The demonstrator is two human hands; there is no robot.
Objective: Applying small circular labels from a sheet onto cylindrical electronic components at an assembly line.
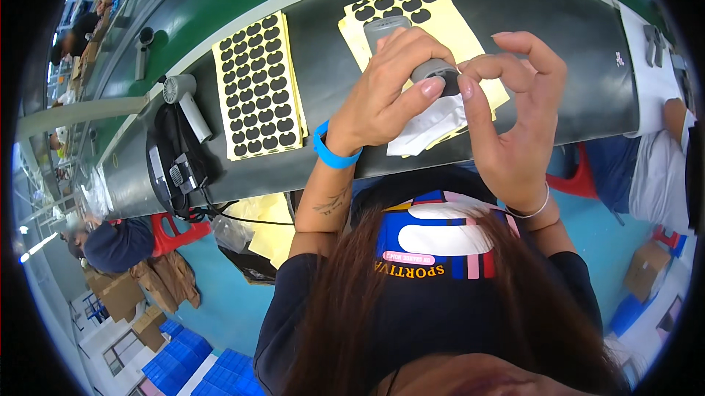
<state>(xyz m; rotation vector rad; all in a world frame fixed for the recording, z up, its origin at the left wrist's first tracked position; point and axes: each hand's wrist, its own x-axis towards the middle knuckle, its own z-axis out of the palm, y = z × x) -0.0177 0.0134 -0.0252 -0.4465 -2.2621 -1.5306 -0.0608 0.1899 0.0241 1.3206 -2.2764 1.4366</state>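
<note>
My left hand (393,84), with a blue band at the wrist, is closed around a grey rounded device (429,69). Its thumb presses by the near end, and the grey far end (387,25) shows beyond the knuckles. A dark patch (449,86) at the near end resembles a black sticker. At its right edge, thumb and forefinger of my right hand (514,110) come together in a pinch; what lies between them is too small to make out. Its other fingers are raised. White cloth or paper (433,126) lies below, over a yellow sheet of black stickers (449,18).
Another stack of yellow sticker sheets (299,113) lies on the dark bench (330,51) to the left. Past it are a grey-white handheld blower (192,111) and a black bag-like item with cables (167,157). A co-worker's arm (674,117) rests at the right end.
</note>
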